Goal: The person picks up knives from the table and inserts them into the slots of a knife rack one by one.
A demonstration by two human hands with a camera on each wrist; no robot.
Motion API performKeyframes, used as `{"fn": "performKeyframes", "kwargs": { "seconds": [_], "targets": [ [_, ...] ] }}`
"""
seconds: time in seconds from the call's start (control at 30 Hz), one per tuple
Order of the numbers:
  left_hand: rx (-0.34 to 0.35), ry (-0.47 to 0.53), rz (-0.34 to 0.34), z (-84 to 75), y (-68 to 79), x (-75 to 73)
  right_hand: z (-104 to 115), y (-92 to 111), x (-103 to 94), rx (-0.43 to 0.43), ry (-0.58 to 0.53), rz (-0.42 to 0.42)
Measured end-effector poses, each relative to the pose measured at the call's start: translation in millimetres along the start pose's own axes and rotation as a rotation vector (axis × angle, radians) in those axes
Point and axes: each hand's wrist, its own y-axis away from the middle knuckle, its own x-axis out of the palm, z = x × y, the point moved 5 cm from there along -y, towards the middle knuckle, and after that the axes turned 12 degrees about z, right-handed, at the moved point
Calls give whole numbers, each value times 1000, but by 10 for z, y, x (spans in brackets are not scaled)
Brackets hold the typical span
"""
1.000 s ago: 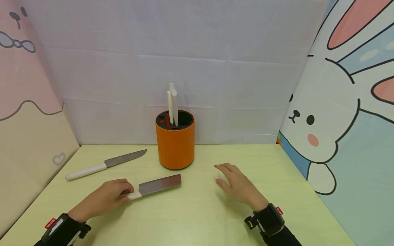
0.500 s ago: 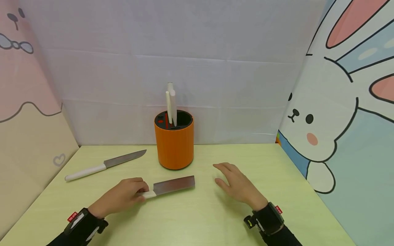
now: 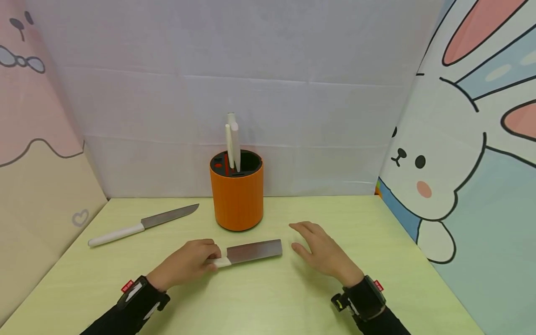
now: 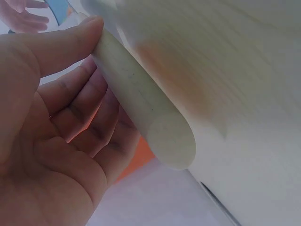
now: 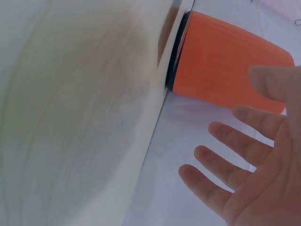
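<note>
My left hand (image 3: pixel 188 263) pinches the white handle of a cleaver (image 3: pixel 254 251) between thumb and fingers. Its broad rectangular blade points right, low over the table in front of the knife block. In the left wrist view the rounded butt of the cleaver's handle (image 4: pixel 146 103) juts out past the thumb. To the right, my right hand (image 3: pixel 322 251) hovers over the table with fingers spread and holds nothing; the cleaver's tip lies just short of its thumb. The right wrist view shows those fingers (image 5: pixel 225 165) extended, with the orange block beyond.
An orange cylindrical knife block (image 3: pixel 237 200) with a black slotted top stands at the back, several white handles (image 3: pixel 233 144) rising from it. A second white-handled knife (image 3: pixel 144 224) lies at the left on the pale table (image 3: pixel 268 302). A white sheet (image 3: pixel 326 116) hangs behind.
My left hand has carried the cleaver to the right, from left of the knife block to in front of it. My right hand has stayed nearly still.
</note>
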Motion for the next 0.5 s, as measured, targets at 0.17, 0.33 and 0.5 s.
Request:
{"fn": "performKeyframes", "kwargs": {
  "seconds": [0.17, 0.33, 0.5],
  "targets": [
    [27, -18, 2, -82, -173, 41, -4, 4, 11, -5, -7, -7],
    [12, -26, 34, -143, -329, 101, -8, 8, 20, -6, -10, -7],
    [5, -29, 49, -215, -450, 120, -6, 10, 13, -10, -14, -3]
  ]
}}
